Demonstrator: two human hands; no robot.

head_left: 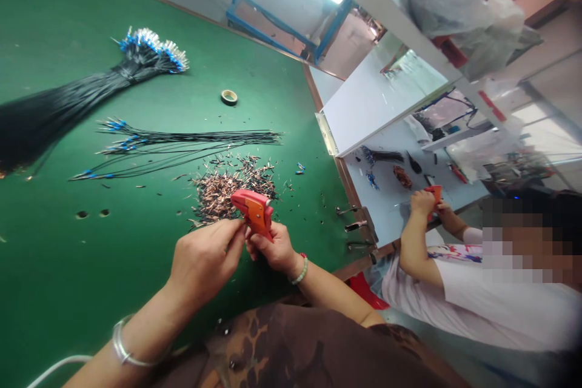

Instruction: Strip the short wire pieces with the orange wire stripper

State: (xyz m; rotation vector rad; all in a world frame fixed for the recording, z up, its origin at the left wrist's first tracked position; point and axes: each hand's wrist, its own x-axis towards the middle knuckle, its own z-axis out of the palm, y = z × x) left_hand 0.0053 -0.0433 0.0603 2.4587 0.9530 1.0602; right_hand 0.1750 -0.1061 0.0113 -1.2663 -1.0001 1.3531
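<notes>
An orange-red wire stripper (257, 213) is gripped in my right hand (278, 250), its head pointing up and left over a heap of wire scraps (220, 191). My left hand (205, 254) is pinched closed beside the tool; what its fingers hold, if anything, is hidden. Beyond the scraps lies a small bunch of thin black wires (204, 137) with blue-sleeved terminals at their left ends. A thick bundle of black wires (82, 97), with blue and silver ends, stretches across the left of the green table (150, 267).
A roll of tape (228, 97) rests past the wires, and two small blue pieces (300, 168) lie right of the scraps. At the right, a co-worker (459, 279) holds another orange tool (435, 194) at a white table (386, 185). Metal hooks or handles (355, 226) line the green table's right edge.
</notes>
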